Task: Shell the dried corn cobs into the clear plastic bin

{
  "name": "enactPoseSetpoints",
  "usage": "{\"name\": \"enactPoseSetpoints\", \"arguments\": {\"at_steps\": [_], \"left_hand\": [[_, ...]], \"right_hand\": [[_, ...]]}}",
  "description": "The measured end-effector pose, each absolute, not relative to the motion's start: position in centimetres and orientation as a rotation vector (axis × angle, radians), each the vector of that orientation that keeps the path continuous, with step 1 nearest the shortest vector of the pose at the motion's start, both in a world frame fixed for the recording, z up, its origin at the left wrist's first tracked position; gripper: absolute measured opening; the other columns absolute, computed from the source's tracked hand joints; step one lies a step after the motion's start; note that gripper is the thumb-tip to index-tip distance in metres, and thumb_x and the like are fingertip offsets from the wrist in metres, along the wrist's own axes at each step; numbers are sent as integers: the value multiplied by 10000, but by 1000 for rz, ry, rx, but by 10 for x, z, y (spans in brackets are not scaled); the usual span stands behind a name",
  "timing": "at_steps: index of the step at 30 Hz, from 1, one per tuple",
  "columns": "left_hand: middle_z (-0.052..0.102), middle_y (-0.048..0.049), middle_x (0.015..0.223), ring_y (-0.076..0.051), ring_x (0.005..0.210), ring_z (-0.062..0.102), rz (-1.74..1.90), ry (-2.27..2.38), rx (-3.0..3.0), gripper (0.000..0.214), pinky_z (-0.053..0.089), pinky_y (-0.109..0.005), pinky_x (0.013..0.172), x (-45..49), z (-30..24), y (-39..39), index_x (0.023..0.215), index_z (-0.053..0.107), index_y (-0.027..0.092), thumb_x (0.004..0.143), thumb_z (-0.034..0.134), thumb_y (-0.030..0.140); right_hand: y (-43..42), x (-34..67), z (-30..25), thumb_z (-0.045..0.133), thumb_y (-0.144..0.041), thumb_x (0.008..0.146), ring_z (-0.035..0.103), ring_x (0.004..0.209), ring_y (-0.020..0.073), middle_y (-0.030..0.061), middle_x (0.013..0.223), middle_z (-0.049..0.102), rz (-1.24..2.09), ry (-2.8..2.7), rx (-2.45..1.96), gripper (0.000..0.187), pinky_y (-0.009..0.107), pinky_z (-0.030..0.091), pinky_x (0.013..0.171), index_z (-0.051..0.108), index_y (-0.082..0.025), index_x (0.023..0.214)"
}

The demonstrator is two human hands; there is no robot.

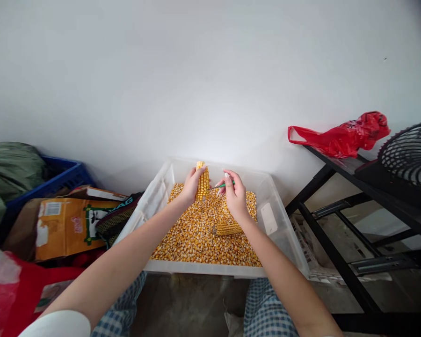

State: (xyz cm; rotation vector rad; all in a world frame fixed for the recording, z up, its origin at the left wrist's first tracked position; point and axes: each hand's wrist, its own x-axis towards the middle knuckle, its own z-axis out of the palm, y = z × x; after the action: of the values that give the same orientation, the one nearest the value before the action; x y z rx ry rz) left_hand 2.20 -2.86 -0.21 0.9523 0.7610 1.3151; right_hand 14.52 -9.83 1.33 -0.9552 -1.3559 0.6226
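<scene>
My left hand [193, 185] grips an upright corn cob [202, 181] with yellow kernels, holding it above a heap of loose corn kernels [196, 238]. My right hand [234, 194] pinches a slim green-handled tool [222, 185], and its metal tip reaches toward the cob's side. Below my right wrist, a second corn cob [228, 228] lies on the kernels. The kernels fill a translucent plastic tub [266, 187]. My fingers hide part of the held cob.
A white wall rises behind the tub. To the left stand a cardboard box [70, 228] and a blue crate [66, 178]. To the right are a black metal shelf [331, 164], a red plastic bag [347, 135] and a black fan [412, 152]. My checked-trousered knees [264, 309] flank the tub's front.
</scene>
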Motion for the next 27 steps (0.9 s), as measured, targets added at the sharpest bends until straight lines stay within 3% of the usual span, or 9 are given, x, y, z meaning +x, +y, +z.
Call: {"name": "enactPoseSetpoints", "arguments": {"at_steps": [13, 27], "left_hand": [[590, -17, 614, -161, 467, 586, 1180, 798, 814, 510, 461, -265, 449, 15, -3, -22, 958, 490, 170, 663, 603, 570], [560, 6, 614, -152, 485, 588, 1212, 782, 958, 434, 474, -248, 434, 16, 8, -29, 925, 451, 196, 687, 617, 519]], "right_hand": [[-102, 143, 13, 379, -397, 896, 546, 621, 107, 13, 788, 594, 657, -1428, -855, 280, 265, 482, 630, 512, -247, 1092], [-104, 143, 11, 363, -363, 912, 545, 653, 112, 11, 768, 588, 591, -1433, -833, 223, 263, 468, 635, 484, -216, 1027]]}}
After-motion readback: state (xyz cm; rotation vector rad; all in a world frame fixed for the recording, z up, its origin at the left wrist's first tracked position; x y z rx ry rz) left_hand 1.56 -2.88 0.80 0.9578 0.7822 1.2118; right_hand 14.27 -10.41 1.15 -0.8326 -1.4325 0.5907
